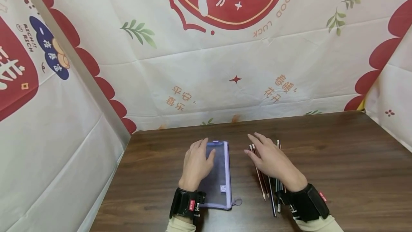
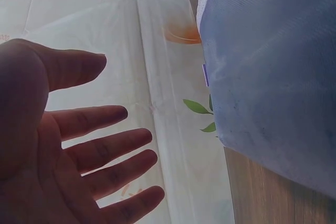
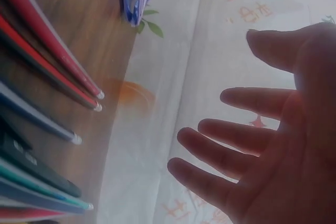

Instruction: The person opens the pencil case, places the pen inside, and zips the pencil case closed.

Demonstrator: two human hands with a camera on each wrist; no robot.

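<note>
My left hand [image 1: 197,162] hovers over the left part of a purple mesh zip pouch [image 1: 216,174], its fingers spread and holding nothing. The pouch lies flat, with a zipper along its right side and a pull ring [image 1: 237,202] at the lower right corner. Over a loose bunch of pencils [image 1: 260,182] is my right hand [image 1: 273,158], fingers relaxed and apart, partly hiding them. In the right wrist view the pencils [image 3: 58,56] show red, dark blue and green barrels with pale ends, beside the empty palm. The left wrist view shows the mesh pouch [image 2: 273,77] right of the open fingers.
Both items lie on a dark brown wooden table [image 1: 338,160]. A white printed cloth [image 1: 206,63] hangs behind its back edge, and another cloth panel [image 1: 64,146] stands along the left side. Black camera straps [image 1: 309,203] circle both wrists.
</note>
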